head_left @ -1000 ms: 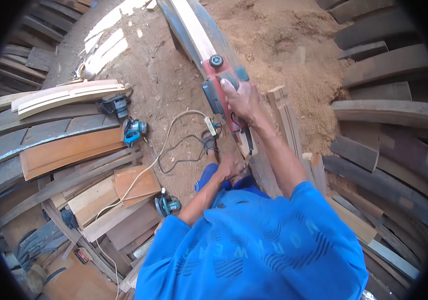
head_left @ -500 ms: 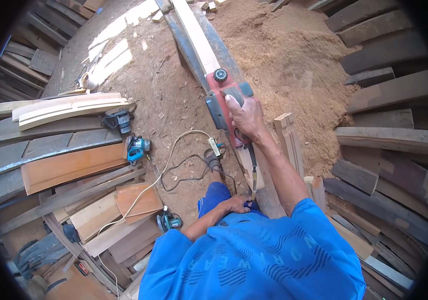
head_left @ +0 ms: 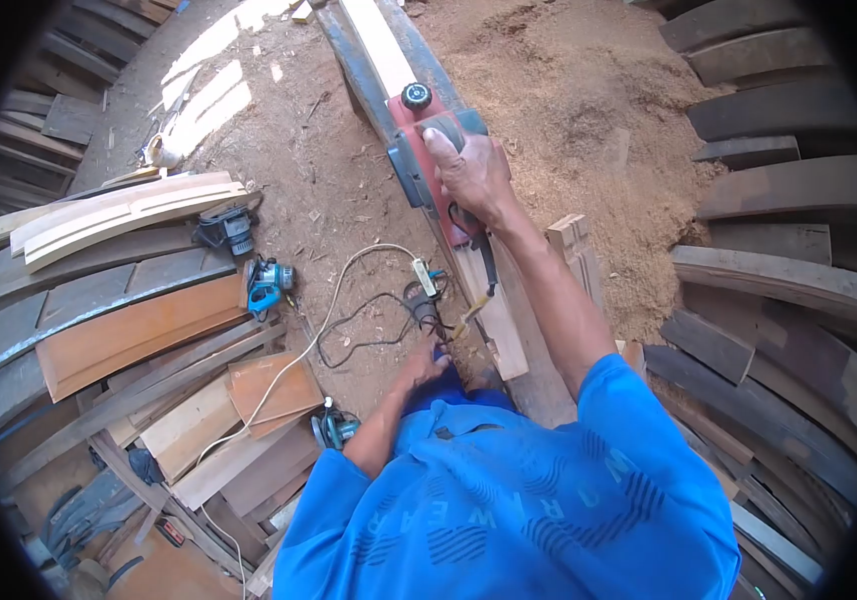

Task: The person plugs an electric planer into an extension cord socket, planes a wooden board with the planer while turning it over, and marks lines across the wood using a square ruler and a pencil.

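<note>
My right hand (head_left: 474,175) is wrapped round the top handle of a red and dark grey electric planer (head_left: 432,150). The planer rests on a long pale wooden board (head_left: 381,50), which lies along a narrow bench. From the planer's rear, a dark power cord (head_left: 490,265) with a yellowish wrapped section runs down and left towards my left hand (head_left: 425,365). That hand is closed beside my leg and appears to grip the cord; its fingertips are partly hidden. A white socket strip (head_left: 424,277) lies on the ground just beyond it.
Left of me, a blue router (head_left: 267,285), a grey power tool (head_left: 227,230) and a teal saw (head_left: 334,428) sit by stacked boards (head_left: 144,330). Sawdust (head_left: 579,110) is heaped right of the bench (head_left: 434,60). More planks (head_left: 789,190) line the right side.
My left hand has moved left and forward, away from the bench's near end, and the cord now slants left with it. My right hand stays on the planer, which sits slightly left in view.
</note>
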`<state>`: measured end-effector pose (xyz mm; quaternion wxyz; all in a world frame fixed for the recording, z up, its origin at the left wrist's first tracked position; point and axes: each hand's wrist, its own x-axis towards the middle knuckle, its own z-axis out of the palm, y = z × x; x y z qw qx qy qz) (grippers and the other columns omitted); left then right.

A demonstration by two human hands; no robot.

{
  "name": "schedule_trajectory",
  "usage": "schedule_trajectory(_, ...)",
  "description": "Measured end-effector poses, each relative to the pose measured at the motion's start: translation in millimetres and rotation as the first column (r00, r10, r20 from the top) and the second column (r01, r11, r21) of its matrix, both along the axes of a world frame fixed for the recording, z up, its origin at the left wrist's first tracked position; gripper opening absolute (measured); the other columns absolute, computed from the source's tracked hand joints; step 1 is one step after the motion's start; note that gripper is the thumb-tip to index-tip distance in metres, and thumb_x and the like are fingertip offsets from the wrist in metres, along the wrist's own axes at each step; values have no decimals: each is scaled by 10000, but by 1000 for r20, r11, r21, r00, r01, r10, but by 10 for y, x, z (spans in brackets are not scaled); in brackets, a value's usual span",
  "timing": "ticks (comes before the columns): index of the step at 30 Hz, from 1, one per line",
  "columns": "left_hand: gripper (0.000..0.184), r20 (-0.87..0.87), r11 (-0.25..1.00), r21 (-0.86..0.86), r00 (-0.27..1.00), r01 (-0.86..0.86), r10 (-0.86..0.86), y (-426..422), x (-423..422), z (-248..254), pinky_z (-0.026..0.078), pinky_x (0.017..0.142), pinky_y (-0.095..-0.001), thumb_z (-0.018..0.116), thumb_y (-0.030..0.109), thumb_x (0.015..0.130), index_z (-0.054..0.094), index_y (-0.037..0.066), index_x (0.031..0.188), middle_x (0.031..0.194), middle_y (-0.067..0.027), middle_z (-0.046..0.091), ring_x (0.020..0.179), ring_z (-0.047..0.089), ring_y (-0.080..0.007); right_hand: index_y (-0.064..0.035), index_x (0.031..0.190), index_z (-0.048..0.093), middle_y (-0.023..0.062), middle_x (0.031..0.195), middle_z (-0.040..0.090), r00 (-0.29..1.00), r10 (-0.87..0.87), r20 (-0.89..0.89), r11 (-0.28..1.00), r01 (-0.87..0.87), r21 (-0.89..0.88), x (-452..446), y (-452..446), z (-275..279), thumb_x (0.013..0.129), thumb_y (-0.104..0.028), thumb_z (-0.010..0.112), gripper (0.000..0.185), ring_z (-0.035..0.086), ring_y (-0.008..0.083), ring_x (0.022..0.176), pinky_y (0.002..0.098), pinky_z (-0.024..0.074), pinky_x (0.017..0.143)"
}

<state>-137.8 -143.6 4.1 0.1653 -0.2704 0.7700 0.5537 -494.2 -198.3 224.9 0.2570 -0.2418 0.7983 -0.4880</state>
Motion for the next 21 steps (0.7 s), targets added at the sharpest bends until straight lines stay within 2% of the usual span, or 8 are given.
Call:
schedule_trajectory(3, 305, -33, 991, 64, 993, -114, 116, -148, -50, -202, 552, 780, -422, 738, 148, 863, 621, 7, 1107, 868, -161, 699, 825, 691, -316, -4, 852, 724, 62, 604, 641, 1000, -11, -16, 1000, 11, -9, -105, -136, -73, 919, -703, 586, 716, 652, 177, 565, 359, 531, 574)
schedule_trajectory(4, 288, 0, 986, 81, 989, -145, 145, -197, -98, -206, 552, 782, -428, 737, 146, 864, 627, 9, 1092, 858, -180, 700, 810, 690, -340, -8, 848, 723, 61, 603, 641, 1000, -12, -10, 1000, 12, -2, -149, -198, -73, 919, -708, 585, 718, 653, 177, 567, 359, 531, 575)
schedule_trajectory(7, 296, 114, 997, -6, 991, -71, 71, -327, -261, -225, 551, 800, -437, 735, 153, 865, 628, 12, 1102, 852, -201, 697, 817, 693, -368, -18, 831, 718, 60, 604, 643, 1000, 30, -6, 999, -30, -28, -234, -279, -51, 921, -714, 581, 715, 657, 173, 571, 359, 532, 577)
schedule_trajectory(8, 312, 75, 993, 56, 992, -107, 103, -355, -310, -230, 552, 812, -455, 735, 168, 863, 623, 9, 1106, 880, -224, 693, 849, 695, -392, -20, 819, 715, 60, 604, 643, 1000, 27, -6, 999, -27, -21, -261, -317, -43, 923, -711, 581, 712, 657, 173, 570, 360, 532, 577)
schedule_trajectory(11, 333, 65, 995, -48, 994, -84, 87, -427, -446, -65, 550, 826, -470, 735, 173, 865, 611, 5, 1124, 919, -231, 696, 894, 700, -397, -21, 789, 709, 62, 602, 644, 1000, 21, -1, 1000, -21, 3, -320, -420, -29, 926, -706, 581, 711, 659, 174, 571, 361, 532, 577)
schedule_trajectory(14, 348, 99, 998, -58, 994, -38, 43, -535, -549, -10, 546, 848, -476, 723, 158, 871, 597, 5, 1156, 965, -234, 697, 942, 696, -398, -17, 777, 710, 66, 603, 649, 1000, 9, 22, 1000, -10, 23, -402, -526, 33, 924, -705, 584, 715, 666, 180, 579, 363, 534, 584)
schedule_trajectory(17, 375, 33, 994, 22, 994, -109, 108, -614, -618, 36, 536, 806, -487, 710, 281, 880, 610, -19, 1082, 963, -285, 699, 926, 700, -408, -20, 777, 716, 72, 611, 656, 999, -15, 46, 999, 13, 47, -444, -647, 83, 922, -699, 588, 706, 676, 185, 597, 362, 537, 594)
schedule_trajectory(21, 481, 47, 995, -10, 994, -97, 97, -744, -672, -18, 534, 944, -453, 711, 220, 868, 562, -38, 1246, 1137, -291, 690, 1094, 678, -417, -28, 794, 721, 72, 627, 657, 1000, 1, -2, 999, -1, 54, -583, -770, 3, 916, -695, 601, 689, 671, 180, 604, 354, 536, 601)
